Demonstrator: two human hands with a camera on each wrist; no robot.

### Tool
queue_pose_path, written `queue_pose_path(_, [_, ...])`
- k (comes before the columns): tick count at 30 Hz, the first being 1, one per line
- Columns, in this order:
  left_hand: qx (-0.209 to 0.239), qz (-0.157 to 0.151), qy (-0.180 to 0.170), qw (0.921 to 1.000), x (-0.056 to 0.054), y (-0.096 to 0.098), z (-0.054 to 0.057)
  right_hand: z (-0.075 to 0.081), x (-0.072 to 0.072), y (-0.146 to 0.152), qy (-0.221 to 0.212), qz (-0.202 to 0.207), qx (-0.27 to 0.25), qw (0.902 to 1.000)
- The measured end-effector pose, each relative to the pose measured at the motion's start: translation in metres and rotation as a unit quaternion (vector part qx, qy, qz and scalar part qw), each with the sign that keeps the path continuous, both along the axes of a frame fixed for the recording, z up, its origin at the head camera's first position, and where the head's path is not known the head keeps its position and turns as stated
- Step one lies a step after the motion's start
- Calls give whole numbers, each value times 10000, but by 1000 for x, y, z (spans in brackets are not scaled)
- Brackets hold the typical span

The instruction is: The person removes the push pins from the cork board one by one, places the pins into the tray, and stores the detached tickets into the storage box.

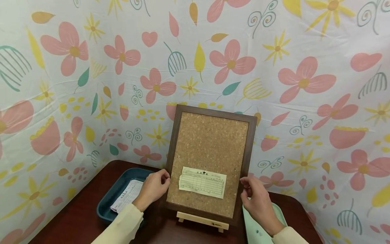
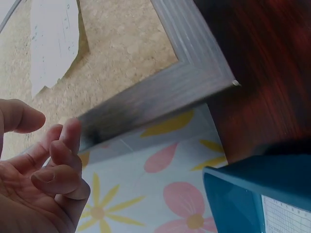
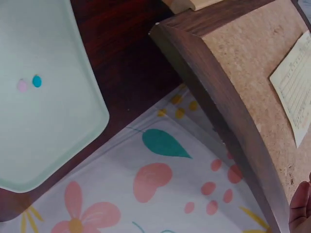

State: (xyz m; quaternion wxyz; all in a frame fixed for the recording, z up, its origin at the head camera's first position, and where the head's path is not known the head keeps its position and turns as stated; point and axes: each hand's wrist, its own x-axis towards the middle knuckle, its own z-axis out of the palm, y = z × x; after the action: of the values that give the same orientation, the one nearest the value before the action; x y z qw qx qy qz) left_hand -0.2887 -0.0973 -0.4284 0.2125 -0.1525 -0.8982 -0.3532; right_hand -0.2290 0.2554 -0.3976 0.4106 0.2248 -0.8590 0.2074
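Observation:
A corkboard (image 1: 210, 145) in a dark brown wooden frame leans on a small wooden easel (image 1: 202, 220). Pinned low on the cork by a dark pushpin (image 1: 204, 172) is a pale yellow printed form (image 1: 202, 183). Beside the frame's left edge is my left hand (image 1: 154, 187); its fingers bend loosely with nothing between them, as the left wrist view also shows. On the opposite side, my right hand (image 1: 257, 201) is by the frame's right edge, fingers loosely bent and holding nothing. Only a few of its fingertips (image 3: 300, 206) appear in the right wrist view.
To the left, a dark blue tray (image 1: 105, 200) holds printed paper slips (image 1: 127, 195). A pale green tray (image 3: 97, 114) stands at the right with a blue pushpin (image 3: 37, 80) and a pink one (image 3: 22, 85). Flowered cloth (image 1: 189, 67) hangs behind the dark red table (image 1: 70, 217).

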Motion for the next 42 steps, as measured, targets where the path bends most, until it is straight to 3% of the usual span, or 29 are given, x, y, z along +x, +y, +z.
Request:
queue_pose_path(9, [2,-169,52,9998,-2,9,2,1,-3,-10,-238,-6,62,9997])
queue_pose_path(24, [46,-422,59,9991,-4,24,8,-8,-21,-35,-48,274,178,9995])
queue_pose_path(35, [22,-383,86,9992,-10,35,8,-12,-35,-68,-690,106,-235,9973])
queue_pose_path(42, [-152,-299,252,9991,-11,40,10,-11,-46,-91,-765,239,-312,9963])
